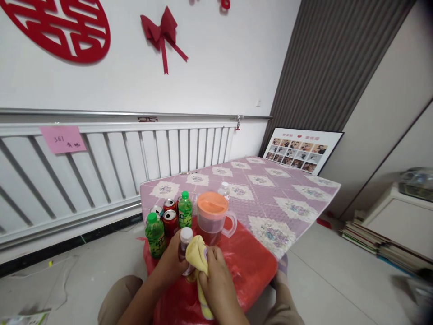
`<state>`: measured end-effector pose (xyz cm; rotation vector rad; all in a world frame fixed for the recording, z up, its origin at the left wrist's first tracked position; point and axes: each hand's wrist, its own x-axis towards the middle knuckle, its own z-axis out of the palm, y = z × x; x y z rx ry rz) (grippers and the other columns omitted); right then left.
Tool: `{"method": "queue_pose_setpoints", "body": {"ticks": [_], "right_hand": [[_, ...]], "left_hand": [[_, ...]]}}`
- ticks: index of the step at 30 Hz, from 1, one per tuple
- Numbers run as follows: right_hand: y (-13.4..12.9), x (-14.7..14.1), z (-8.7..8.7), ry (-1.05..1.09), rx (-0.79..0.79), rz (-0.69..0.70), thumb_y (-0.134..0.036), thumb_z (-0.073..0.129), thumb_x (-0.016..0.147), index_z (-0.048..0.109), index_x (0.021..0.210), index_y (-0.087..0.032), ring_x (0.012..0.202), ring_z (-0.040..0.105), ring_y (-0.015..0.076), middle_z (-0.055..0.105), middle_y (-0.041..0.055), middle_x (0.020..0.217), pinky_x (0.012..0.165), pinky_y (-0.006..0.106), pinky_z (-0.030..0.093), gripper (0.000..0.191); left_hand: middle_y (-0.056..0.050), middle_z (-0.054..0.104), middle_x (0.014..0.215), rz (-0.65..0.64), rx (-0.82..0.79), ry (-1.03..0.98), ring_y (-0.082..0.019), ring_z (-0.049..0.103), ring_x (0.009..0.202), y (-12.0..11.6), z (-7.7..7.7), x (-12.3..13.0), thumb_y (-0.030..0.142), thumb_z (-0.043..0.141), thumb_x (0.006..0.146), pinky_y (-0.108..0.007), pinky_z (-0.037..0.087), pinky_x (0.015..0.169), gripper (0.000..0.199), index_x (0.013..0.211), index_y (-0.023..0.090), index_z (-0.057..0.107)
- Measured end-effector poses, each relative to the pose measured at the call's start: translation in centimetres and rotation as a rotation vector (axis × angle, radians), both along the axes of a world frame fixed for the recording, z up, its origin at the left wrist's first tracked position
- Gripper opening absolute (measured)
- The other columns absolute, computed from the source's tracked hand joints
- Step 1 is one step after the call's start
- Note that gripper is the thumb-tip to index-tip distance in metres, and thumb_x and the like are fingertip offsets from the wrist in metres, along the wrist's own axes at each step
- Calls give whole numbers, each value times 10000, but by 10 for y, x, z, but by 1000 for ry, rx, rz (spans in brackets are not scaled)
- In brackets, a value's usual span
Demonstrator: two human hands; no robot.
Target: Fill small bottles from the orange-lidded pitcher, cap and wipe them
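My left hand [174, 259] is wrapped round a clear bottle with a white cap [186, 235], upright over the red plastic sheet [250, 257]. A yellow cloth [196, 253] is bunched in my right hand [215, 275], close against the bottle's right side; its lower end hangs below the fingers. Just beyond stands a clear pitcher [211, 221] with an orange lid, its handle to the right. Green bottles [155, 239] and several opened drink cans [170, 220] cluster to the left. Behind the pitcher, another white-capped bottle [223, 189] is partly hidden.
A purple floral cloth [260, 180] covers the table under the red sheet. Behind it runs a white radiator [182, 149] with a pink note [63, 139]. A framed photo board [301, 149] leans at the back right. Stacked books or boards [375, 248] lie right, on the floor.
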<state>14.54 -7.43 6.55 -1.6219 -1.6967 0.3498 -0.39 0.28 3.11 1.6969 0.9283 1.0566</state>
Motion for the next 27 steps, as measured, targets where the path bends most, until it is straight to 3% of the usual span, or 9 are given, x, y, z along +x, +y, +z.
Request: {"method": "queue_pose_setpoints", "body": {"ticks": [6, 9, 13, 17, 19, 23, 27], "right_hand": [[-1, 4, 0, -112, -59, -33, 24, 453, 693, 625, 1132, -152, 1049, 607, 246, 608, 120, 1056, 940, 333, 487, 504], [-2, 6, -5, -144, -114, -47, 21, 459, 695, 613, 1185, -120, 1057, 613, 258, 613, 142, 1087, 943, 344, 487, 532], [-4, 8, -10, -119, -116, -49, 9, 458, 712, 597, 1218, -98, 1050, 620, 264, 621, 152, 1111, 944, 357, 493, 536], [-4, 6, -8, -71, -43, -71, 2, 458, 714, 548, 1289, -117, 1118, 603, 264, 625, 149, 1173, 991, 376, 477, 594], [-4, 3, -6, -51, 23, -56, -3, 456, 725, 500, 1347, -142, 1158, 583, 256, 608, 142, 1229, 1011, 388, 470, 640], [-5, -7, -1, -69, 101, -8, -22, 475, 755, 441, 1423, -182, 1209, 543, 263, 553, 141, 1332, 1018, 409, 472, 688], [-10, -15, 1, -179, 13, 41, 31, 506, 657, 489, 1408, -274, 1205, 538, 314, 531, 115, 1385, 978, 446, 502, 811]], "left_hand": [[-130, 570, 1299, 207, 77, 129, -310, 555, 1198, -7, -9, 4, 225, 704, 698, -455, 433, 1031, 683, 1330, 199, 445], [-147, 563, 1295, 227, 92, 188, -328, 546, 1209, -7, -8, 1, 244, 710, 694, -487, 418, 1044, 683, 1321, 192, 445], [-164, 484, 1398, 102, 59, 176, -333, 465, 1304, 3, 2, -12, 232, 736, 653, -488, 342, 1118, 780, 1358, 180, 408], [-99, 602, 1276, -178, -22, 92, -273, 558, 1191, 12, 12, -23, 203, 686, 699, -430, 409, 1069, 686, 1341, 191, 447], [-87, 610, 1286, -203, -62, 64, -264, 561, 1195, 13, 13, -24, 211, 681, 721, -418, 420, 1064, 673, 1352, 200, 447], [-98, 590, 1337, -55, -76, 36, -283, 539, 1241, 9, 8, -19, 248, 734, 699, -435, 402, 1090, 694, 1338, 207, 469], [-117, 586, 1329, 135, -37, 36, -291, 548, 1226, 2, 3, -13, 288, 740, 708, -444, 396, 1087, 625, 1281, 193, 509]]}}
